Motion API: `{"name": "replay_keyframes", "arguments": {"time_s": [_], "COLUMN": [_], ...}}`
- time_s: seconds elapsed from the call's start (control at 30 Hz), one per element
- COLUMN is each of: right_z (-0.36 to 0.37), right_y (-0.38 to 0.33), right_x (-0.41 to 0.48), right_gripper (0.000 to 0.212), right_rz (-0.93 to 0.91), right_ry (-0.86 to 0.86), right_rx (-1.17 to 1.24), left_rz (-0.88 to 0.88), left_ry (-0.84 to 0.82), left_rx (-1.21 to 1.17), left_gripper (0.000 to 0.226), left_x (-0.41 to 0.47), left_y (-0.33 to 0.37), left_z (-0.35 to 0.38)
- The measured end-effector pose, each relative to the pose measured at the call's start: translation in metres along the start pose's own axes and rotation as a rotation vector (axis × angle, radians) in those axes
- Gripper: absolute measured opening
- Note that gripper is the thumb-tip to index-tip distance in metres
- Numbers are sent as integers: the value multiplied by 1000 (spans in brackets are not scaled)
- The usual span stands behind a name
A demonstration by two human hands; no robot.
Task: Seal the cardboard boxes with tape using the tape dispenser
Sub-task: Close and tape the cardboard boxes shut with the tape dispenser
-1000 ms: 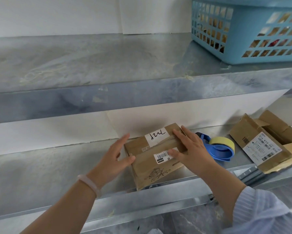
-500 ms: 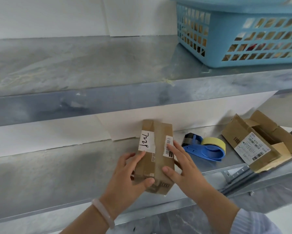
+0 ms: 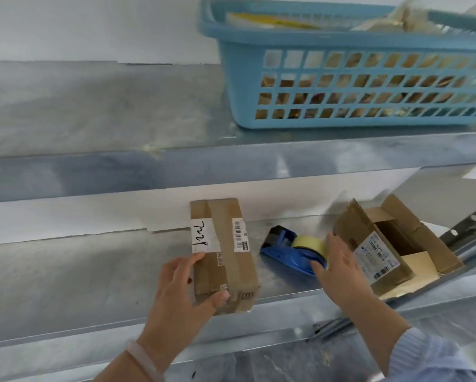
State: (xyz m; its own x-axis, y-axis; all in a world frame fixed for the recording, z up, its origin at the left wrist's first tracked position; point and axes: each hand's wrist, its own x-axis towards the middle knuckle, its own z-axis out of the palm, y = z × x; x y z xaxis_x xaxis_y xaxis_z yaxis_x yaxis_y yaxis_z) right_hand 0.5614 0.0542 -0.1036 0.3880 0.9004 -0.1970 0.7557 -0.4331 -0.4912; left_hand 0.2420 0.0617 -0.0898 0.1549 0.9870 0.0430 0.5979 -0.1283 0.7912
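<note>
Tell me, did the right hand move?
Yes. The right hand went rightward, off the closed box, to the tape dispenser on the shelf.

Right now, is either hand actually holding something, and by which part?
The left hand grips the closed cardboard box at its near left corner. The right hand holds nothing; its straight fingers are at the tape dispenser.

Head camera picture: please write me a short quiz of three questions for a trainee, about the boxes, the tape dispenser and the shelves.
1. True or false: the tape dispenser lies between the taped box and the open box.
2. The left hand holds: A. the taped box; B. the tape dispenser; C. nothing.
3. What stands on the upper shelf?
Key: 1 true; 2 A; 3 a blue basket.
</note>
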Motion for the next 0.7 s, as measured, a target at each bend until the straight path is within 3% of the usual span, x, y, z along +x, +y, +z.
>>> {"name": "replay_keyframes", "arguments": {"time_s": [0.07,0.13,0.17,0.23,0.33,0.37,0.53,0.6,0.7], "right_z": [1,3,6,13,23,26,34,35,36], "right_y": [11,17,20,23,29,31,37,37,38], "right_x": [6,5,3,-5,-19,-23,-41,-47,-56], "right_gripper": [70,63,62,62,65,66,69,70,69], "right_rz": [-33,-69,-88,-124,-169,-184,-224,-253,-325], "right_ry": [-30,4,24,63,126,147,216,211,141], "right_rx": [13,46,53,83,143,167,211,188,172], "left_rz": [85,306,409,484,152,19,-514,-564,-525], "left_ry": [133,241,215,11,-394,-450,-354,-296,-233], "left_rx": [73,89,63,-66,-310,-345,-494,-486,-413], "left_gripper": [61,48,41,34,33,35,43,28,29], "left_x": [-1,-1,-1,-5,-9,-9,10,17,24], "left_y": [14,41,55,85,118,122,113,108,104], "left_z": [-3,-3,1,16,56,73,138,153,164]}}
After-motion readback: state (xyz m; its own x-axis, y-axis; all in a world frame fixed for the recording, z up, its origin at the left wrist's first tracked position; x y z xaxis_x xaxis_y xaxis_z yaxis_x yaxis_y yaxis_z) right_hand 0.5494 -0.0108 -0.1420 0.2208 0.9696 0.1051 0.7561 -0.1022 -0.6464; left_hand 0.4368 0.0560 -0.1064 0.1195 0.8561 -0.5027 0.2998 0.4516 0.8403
